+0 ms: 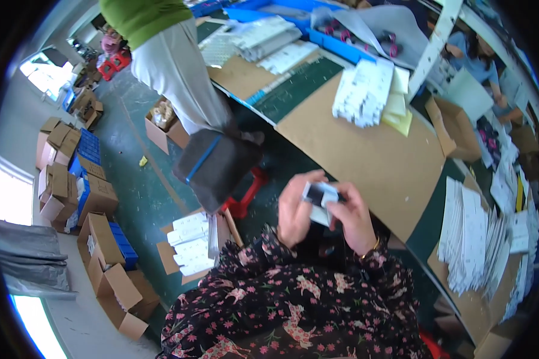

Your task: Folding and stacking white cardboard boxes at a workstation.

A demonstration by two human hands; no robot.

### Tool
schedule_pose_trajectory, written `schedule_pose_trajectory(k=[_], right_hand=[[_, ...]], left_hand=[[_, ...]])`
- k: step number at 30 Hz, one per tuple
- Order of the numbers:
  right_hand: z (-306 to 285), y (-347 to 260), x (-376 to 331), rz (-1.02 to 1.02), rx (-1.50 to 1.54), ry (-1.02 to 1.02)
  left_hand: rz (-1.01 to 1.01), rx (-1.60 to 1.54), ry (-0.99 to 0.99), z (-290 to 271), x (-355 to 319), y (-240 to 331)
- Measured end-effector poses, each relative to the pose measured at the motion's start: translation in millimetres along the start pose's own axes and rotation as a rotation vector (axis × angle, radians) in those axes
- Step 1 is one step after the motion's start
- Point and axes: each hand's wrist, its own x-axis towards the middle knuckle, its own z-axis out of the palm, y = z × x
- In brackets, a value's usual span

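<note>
In front of my lap, over the near edge of the workbench, both my hands are closed about a small white box (321, 194) with a dark panel on its upper end. My left hand (294, 206) curls round its left side, with the fingers behind it. My right hand (357, 220) grips from the right, its thumb lying across the front. The fingers partly cover the box, so I cannot tell whether the dark part is its opening or an item in it. Beyond my hands lies a brown cardboard sheet (359, 161) on the green bench.
Flat white cartons (365, 93) lie stacked at the back, and more folded cartons (464, 236) stand at the right. To the left are a stool with a dark cushion (218, 164), an open box of white cartons (191, 242) and a standing person (170, 66). Boxes (102, 239) line the wall.
</note>
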Motion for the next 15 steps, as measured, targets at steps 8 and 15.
schedule_pose_trajectory(k=[8, 15], right_hand=[[-19.9, 7.1, -1.6, -0.119, -0.089, 0.127], [-35.1, 9.7, -9.0, -0.086, 0.108, 0.098]], left_hand=[[0.162, 0.248, -0.263, -10.7, -0.2, 24.5], [0.261, 0.366, -0.392, 0.4, -3.9, 23.5]])
